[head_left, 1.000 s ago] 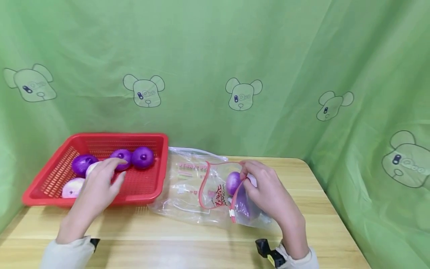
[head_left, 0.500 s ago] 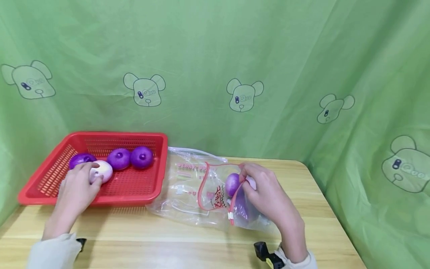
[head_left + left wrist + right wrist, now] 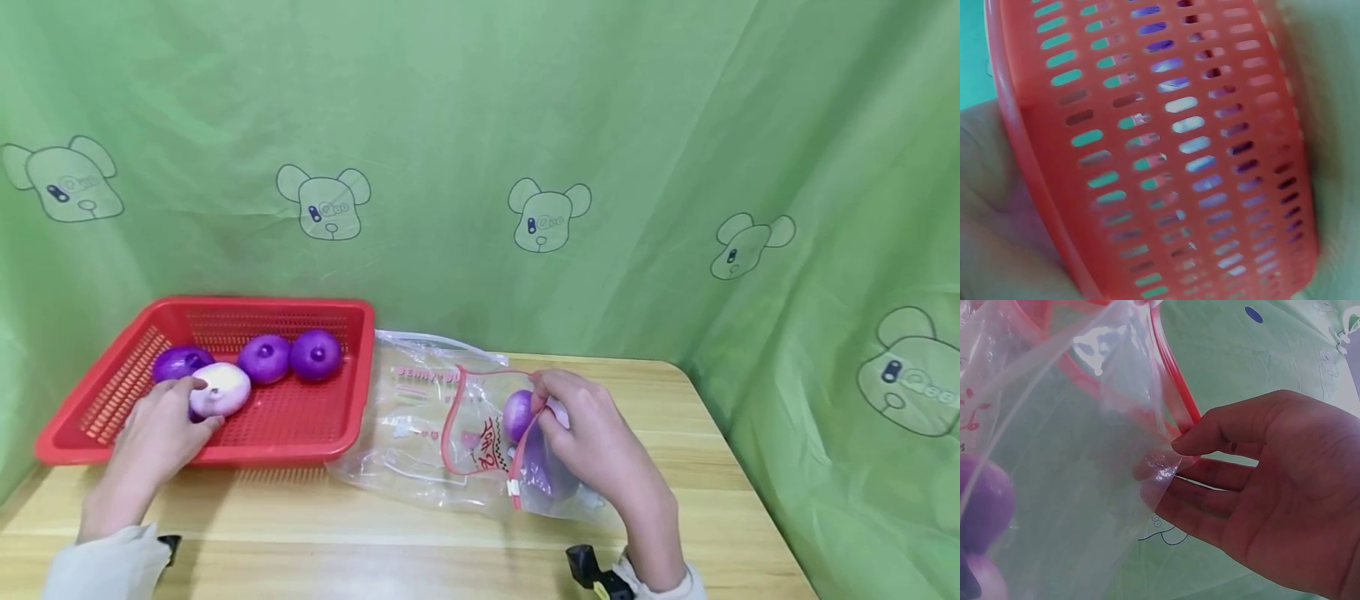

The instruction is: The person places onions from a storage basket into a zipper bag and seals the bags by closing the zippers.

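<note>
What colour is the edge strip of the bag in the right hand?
Red; the strip shows best in the right wrist view.

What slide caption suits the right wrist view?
Right grip pinching a clear bag by its red edge, purple onions inside.

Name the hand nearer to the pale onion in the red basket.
Left. The left hand is at the near side of the red basket, right beside the pale onion. The right hand is far to its right, pinching the red-edged bag.
</note>
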Available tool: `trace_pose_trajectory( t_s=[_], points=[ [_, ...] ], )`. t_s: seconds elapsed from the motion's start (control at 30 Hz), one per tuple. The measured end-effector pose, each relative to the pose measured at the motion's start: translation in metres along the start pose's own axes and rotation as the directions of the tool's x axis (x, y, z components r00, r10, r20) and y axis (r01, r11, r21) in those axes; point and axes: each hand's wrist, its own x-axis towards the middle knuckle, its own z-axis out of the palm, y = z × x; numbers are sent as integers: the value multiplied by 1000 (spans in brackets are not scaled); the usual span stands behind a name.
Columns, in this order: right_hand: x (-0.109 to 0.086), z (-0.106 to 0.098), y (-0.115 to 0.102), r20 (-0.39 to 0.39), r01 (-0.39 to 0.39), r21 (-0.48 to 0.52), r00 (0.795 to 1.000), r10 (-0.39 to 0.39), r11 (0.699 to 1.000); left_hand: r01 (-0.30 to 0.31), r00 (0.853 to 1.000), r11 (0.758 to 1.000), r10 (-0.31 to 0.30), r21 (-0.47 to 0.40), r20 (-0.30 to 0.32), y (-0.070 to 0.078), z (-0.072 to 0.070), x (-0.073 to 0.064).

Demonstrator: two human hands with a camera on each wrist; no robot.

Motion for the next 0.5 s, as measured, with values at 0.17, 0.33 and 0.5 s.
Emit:
trace_pose_trajectory(
  t_s=[0.17, 0.33, 0.5],
  points=[
    [-1, 0, 0, 4, -4, 3, 1000, 4, 1000, 84, 989, 994, -92, 73, 113, 0, -8, -2],
    [-1, 0, 0, 3, -2, 2, 1000, 2, 1000, 117, 992, 989, -121, 89, 36, 1, -10, -5],
    [-1, 0, -1, 1, -3, -8, 1000, 3, 1000, 111, 994, 991, -109, 71, -32, 1, -11, -8]
  ],
)
